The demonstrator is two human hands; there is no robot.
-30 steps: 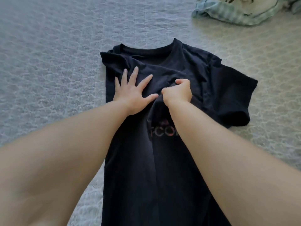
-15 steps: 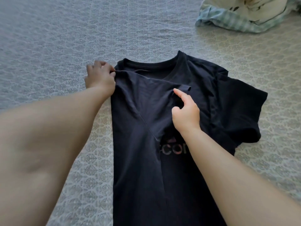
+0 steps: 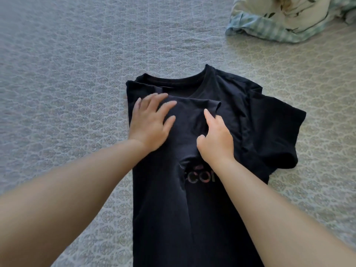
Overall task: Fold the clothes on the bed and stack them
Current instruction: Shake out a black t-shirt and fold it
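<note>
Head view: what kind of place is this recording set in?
Most likely a bedroom, on a bed: a patterned quilted bedspread fills the view, a black T-shirt lies spread on it, and bunched bedding sits at the far right.

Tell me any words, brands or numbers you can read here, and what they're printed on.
"cor": faded pinkish letters on the chest of the black T-shirt; the word's start lies under a fold and its end behind the right forearm, so it is incomplete.
Nothing else readable; the bedding pile shows only patterns.

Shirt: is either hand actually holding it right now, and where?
Right hand grips the shirt at the folded-in sleeve on the chest. Left hand only presses flat beside it, holding nothing.
</note>
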